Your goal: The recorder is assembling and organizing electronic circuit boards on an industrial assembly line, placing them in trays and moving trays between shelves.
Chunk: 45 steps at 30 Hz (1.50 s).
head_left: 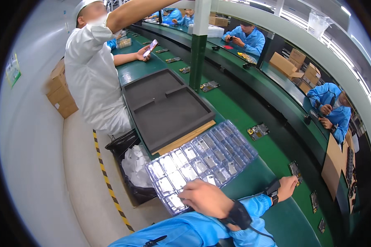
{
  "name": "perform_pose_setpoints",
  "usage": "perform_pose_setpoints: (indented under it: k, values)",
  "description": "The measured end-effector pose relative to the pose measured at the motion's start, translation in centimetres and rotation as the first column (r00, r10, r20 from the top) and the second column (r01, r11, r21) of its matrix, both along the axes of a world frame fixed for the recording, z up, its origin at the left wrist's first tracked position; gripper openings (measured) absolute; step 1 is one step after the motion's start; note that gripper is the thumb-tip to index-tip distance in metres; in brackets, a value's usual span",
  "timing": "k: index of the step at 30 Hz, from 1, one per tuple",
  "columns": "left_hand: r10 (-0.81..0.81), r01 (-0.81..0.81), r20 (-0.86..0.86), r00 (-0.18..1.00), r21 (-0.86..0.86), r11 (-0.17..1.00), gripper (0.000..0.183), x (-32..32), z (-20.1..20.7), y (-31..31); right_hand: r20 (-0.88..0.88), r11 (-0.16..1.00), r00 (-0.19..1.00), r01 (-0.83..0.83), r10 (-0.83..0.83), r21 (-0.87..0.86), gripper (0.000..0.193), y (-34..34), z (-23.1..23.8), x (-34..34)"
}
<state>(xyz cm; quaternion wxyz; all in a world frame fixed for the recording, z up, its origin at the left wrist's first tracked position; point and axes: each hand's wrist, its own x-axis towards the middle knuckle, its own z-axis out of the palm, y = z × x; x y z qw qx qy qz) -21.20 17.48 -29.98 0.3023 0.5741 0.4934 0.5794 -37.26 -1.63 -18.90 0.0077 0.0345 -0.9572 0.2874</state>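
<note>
My arms cross, the left forearm passing beneath the right wrist. My left hand, with a dark band on its wrist, reaches to the green belt. Its fingers are closed at the near end of a small circuit board. Over the near part of a clear plastic tray is my right hand, a black band round its wrist. Its fingers are bent and closed low over a cell; whatever they grip is hidden. Flat silvery metal pieces fill many of the tray's cells.
A dark foam-lined tray lies beyond the plastic tray. Several circuit boards rest along the belt. A green-and-white post stands beside it. A bin sits below at left. A person in white holds a phone.
</note>
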Motion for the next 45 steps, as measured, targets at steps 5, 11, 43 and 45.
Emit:
perform_pose_setpoints:
  k: [5,11,43,45]
  values:
    - [-0.006,0.006,0.084,0.996,-0.001,1.000,0.014,-0.7,0.2,-1.5,-0.006,0.978,0.997,-0.077,0.080,0.192,0.016,-2.8,-2.3,-2.8]
    - [-0.042,0.042,0.181,0.983,0.002,0.999,0.015,-1.6,-0.1,-1.8,-0.109,0.952,0.975,-0.160,0.194,0.259,0.013,-3.3,-3.9,-2.4]
    - [0.518,-0.557,-0.364,0.774,0.000,0.831,0.063,-12.0,3.0,3.2,-0.242,0.235,0.194,0.961,-0.951,-0.150,0.017,3.1,-8.1,37.4]
    - [0.417,-0.416,-0.045,0.908,0.022,0.909,0.058,-14.7,1.4,3.8,-0.306,0.322,0.273,0.939,-0.912,-0.122,0.017,3.5,-8.5,36.7]
